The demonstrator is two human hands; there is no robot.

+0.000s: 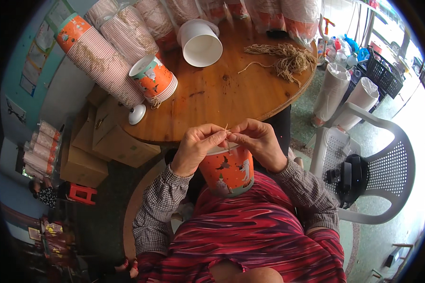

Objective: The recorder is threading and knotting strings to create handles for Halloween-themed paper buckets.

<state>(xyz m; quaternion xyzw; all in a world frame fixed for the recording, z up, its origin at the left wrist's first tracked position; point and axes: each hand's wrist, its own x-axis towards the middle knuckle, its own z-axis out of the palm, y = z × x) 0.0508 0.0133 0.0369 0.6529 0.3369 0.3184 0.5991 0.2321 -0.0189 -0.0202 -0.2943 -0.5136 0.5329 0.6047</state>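
An orange paper bucket [225,172] with printed figures and a green lower band rests at my lap, in front of the table's near edge. Over its rim, my left hand [200,144] and my right hand [257,140] meet with fingertips pinched together. Between them a short piece of tan twine [227,127] sticks up, held by both hands. Part of the twine is hidden by the fingers. On the table, a loose heap of twine [290,61] lies at the right side.
The round wooden table [212,104] bears a white bucket [202,49], a short stack of orange buckets [153,80] and long stacks of nested buckets [99,56]. Cardboard boxes [118,134] stand at left. A grey plastic chair [387,155] with a black bag [354,177] is at right.
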